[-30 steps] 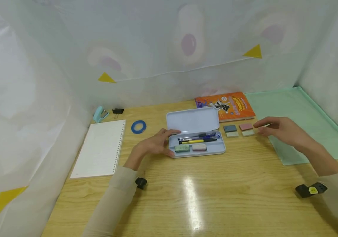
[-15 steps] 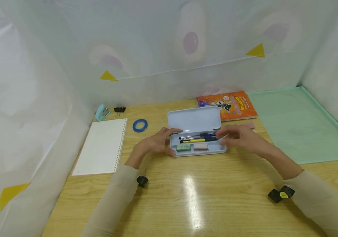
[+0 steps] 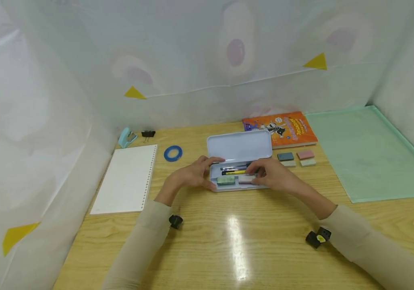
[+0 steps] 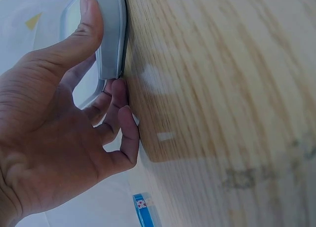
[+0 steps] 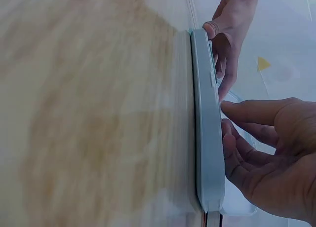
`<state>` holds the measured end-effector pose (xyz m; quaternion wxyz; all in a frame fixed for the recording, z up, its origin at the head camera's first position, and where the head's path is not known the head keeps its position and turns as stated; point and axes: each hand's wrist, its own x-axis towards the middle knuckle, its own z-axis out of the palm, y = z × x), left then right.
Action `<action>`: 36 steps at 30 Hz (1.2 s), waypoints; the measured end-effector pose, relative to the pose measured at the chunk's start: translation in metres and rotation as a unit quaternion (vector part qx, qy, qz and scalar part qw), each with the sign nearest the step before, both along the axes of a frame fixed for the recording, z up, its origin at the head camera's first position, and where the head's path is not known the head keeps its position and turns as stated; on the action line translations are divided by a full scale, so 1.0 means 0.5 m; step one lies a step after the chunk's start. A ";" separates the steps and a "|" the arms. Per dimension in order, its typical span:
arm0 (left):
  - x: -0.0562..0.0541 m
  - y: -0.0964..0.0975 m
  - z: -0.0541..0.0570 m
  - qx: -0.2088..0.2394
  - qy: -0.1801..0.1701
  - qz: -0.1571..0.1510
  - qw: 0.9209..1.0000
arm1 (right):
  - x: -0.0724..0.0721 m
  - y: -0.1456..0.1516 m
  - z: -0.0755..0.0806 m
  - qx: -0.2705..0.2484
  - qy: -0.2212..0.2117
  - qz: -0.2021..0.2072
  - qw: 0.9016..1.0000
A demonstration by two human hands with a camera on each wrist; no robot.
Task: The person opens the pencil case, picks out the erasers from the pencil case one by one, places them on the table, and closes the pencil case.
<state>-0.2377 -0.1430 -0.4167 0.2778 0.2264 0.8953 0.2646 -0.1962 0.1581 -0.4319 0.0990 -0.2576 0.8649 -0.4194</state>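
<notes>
The pale blue pencil case (image 3: 242, 187) lies on the table with its lid (image 3: 239, 146) raised at the back. My left hand (image 3: 192, 174) grips the case's left end, thumb at the front and fingers behind, as the left wrist view also shows. Inside, the near compartment holds a green eraser (image 3: 226, 180) and a pinkish-white eraser (image 3: 246, 179). My right hand (image 3: 276, 175) reaches in from the right, thumb and index finger pinching the pinkish-white eraser, partly hiding it. Behind the erasers lie a yellow pen (image 3: 234, 172) and other pens, their right ends hidden by this hand.
Right of the case, a blue eraser (image 3: 285, 156), a pink eraser (image 3: 305, 154) and two whitish ones lie beneath an orange book (image 3: 288, 135). A green mat (image 3: 366, 157) covers the right. Leftward are blue tape (image 3: 172, 153), a notebook (image 3: 125, 179), a stapler (image 3: 126, 137) and a binder clip (image 3: 148, 134).
My right hand has moved left from the loose erasers into the pencil case, to the pinkish-white eraser. The left hand still holds the case's left end.
</notes>
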 end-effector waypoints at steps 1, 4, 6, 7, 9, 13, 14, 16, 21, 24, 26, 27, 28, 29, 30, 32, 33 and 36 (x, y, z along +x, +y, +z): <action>0.001 0.000 0.000 0.000 0.000 0.000 1.000 | 0.000 -0.005 0.001 0.010 0.003 -0.001 1.000; 0.002 0.000 0.000 0.000 -0.002 0.002 1.000 | 0.002 -0.015 0.003 0.038 0.004 -0.004 0.999; 0.003 0.000 -0.001 -0.001 -0.003 0.001 1.000 | 0.004 -0.018 0.005 0.057 0.008 -0.003 0.998; 0.003 0.001 -0.001 -0.001 -0.002 0.001 1.000 | 0.005 -0.020 0.007 0.066 0.009 -0.005 0.998; 0.002 0.002 -0.001 0.000 -0.001 0.000 1.000 | 0.006 -0.022 0.008 0.080 0.017 -0.004 0.997; 0.001 0.003 -0.003 0.001 -0.004 0.002 1.000 | 0.007 -0.023 0.009 0.093 0.025 0.002 0.995; 0.001 0.004 -0.004 0.001 -0.005 0.002 1.000 | 0.007 -0.023 0.008 0.092 0.022 0.003 0.995; 0.001 0.004 -0.006 0.001 -0.007 0.002 1.000 | 0.007 -0.022 0.006 0.090 0.015 0.004 0.996; -0.002 0.004 -0.008 -0.003 -0.003 0.000 1.000 | 0.010 -0.021 0.003 0.079 0.012 -0.001 0.997; -0.002 0.003 -0.006 0.001 -0.002 0.000 1.000 | 0.014 -0.019 0.002 0.067 0.030 0.006 0.997; -0.002 0.001 -0.005 0.005 -0.003 -0.001 1.000 | 0.017 -0.017 0.002 0.059 0.041 0.015 0.997; -0.002 0.001 -0.005 0.006 -0.003 -0.001 1.000 | 0.019 -0.017 0.002 0.055 0.044 0.018 0.997; -0.002 0.001 -0.004 0.007 -0.004 0.000 1.000 | 0.020 -0.016 0.003 0.052 0.046 0.022 0.997; -0.002 0.000 -0.004 0.007 -0.004 0.000 1.000 | 0.020 -0.016 0.002 0.049 0.044 0.023 0.998; -0.002 0.000 -0.004 0.007 -0.004 0.001 1.000 | 0.020 -0.015 0.003 0.047 0.043 0.024 0.998; -0.002 -0.001 -0.004 0.007 -0.003 0.002 1.000 | 0.021 -0.015 0.003 0.041 0.039 0.025 0.998; -0.002 -0.001 -0.004 0.006 -0.003 0.002 1.000 | 0.021 -0.014 0.004 0.040 0.036 0.024 0.998; -0.002 0.000 -0.004 0.004 -0.002 0.000 1.000 | 0.026 -0.007 0.012 0.029 0.025 0.020 0.999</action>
